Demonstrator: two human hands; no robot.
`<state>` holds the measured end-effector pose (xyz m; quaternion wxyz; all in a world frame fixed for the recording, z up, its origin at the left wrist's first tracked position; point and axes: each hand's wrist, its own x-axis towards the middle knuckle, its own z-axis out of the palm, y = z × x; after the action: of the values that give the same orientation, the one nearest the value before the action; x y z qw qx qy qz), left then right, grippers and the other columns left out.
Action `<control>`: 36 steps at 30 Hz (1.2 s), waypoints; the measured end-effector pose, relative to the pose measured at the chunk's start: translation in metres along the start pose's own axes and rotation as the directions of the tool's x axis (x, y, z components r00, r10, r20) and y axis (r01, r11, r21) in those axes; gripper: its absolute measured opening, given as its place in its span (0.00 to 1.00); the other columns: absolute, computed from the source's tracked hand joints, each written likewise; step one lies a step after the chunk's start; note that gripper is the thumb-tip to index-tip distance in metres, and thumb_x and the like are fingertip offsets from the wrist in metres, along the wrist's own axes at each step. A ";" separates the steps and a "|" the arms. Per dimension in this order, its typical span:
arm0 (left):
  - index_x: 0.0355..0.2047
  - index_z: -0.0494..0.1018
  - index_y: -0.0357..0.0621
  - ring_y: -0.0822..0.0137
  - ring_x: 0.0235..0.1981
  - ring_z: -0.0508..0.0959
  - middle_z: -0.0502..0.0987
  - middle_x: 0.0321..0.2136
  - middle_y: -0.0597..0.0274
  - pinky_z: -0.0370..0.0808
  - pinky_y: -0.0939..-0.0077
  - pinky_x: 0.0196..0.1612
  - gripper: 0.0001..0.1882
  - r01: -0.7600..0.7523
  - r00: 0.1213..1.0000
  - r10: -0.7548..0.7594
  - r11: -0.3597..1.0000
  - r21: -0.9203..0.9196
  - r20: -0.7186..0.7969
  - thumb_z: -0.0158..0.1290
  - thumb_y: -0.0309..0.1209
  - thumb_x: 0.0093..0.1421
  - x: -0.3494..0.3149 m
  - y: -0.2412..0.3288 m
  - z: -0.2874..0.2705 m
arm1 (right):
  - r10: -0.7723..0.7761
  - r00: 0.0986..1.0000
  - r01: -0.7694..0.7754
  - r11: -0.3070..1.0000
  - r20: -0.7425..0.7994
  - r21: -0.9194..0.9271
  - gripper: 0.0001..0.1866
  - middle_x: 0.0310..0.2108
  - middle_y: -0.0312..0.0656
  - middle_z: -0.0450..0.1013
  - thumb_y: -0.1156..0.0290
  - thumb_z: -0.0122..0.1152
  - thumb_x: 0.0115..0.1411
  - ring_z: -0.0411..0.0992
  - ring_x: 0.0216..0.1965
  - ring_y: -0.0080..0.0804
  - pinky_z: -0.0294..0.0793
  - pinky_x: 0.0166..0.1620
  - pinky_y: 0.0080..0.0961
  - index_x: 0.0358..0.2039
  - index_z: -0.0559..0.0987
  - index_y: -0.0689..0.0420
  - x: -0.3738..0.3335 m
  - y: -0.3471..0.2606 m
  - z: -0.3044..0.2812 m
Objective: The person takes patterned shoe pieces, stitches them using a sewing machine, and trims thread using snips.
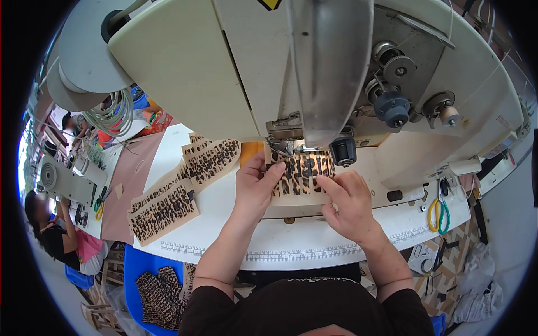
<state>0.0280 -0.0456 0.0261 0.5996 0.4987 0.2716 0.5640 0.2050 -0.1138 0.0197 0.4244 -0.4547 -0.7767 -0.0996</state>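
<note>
A leopard-print fabric piece with a beige border lies under the presser foot of a sewing machine. My left hand pinches its left edge, thumb on top and the other fingers partly hidden. On the right side of the same piece, my right hand rests its stretched index finger on the print. Its thumb stands apart below, and the remaining fingers are bent. Left of the machine bed lie more leopard-print pieces, joined or overlapping in a chain.
A ruler strip runs along the table's front edge. Scissors with yellow and green handles lie at the right. A blue tub holds leopard-print cloth at lower left. Another person sits at a machine far left.
</note>
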 end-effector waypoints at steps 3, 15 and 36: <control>0.41 0.66 0.33 0.75 0.36 0.73 0.73 0.36 0.59 0.70 0.84 0.41 0.12 -0.001 0.999 0.002 1.000 -0.022 0.036 0.47 0.21 0.56 0.010 -0.001 -0.004 | -0.036 0.998 0.036 0.999 -0.059 0.014 0.27 0.26 0.39 0.61 0.83 0.53 0.33 0.61 0.26 0.35 0.61 0.28 0.29 0.40 0.72 0.55 0.003 0.002 0.001; 0.35 0.70 0.34 0.75 0.30 0.74 0.74 0.31 0.60 0.72 0.83 0.33 0.07 -0.130 0.990 0.130 0.991 -0.005 0.059 0.42 0.19 0.57 0.044 -0.001 -0.007 | 0.004 0.990 -0.008 1.000 -0.143 -0.027 0.19 0.26 0.36 0.60 0.80 0.55 0.43 0.61 0.28 0.32 0.62 0.29 0.28 0.38 0.72 0.51 0.017 0.010 0.009; 0.43 0.65 0.39 0.68 0.36 0.72 0.71 0.37 0.61 0.72 0.73 0.36 0.13 -0.006 1.000 0.004 0.997 -0.082 -0.022 0.44 0.29 0.58 0.098 0.009 -0.004 | 0.329 0.940 -0.255 0.848 -0.086 0.464 0.11 0.29 0.35 0.69 0.76 0.52 0.52 0.66 0.29 0.19 0.67 0.32 0.17 0.37 0.68 0.63 0.052 0.080 0.016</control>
<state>0.0415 0.0469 0.0561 0.6152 0.4682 0.2537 0.5814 0.2475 -0.0280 0.0304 0.5890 -0.4485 -0.6632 0.1104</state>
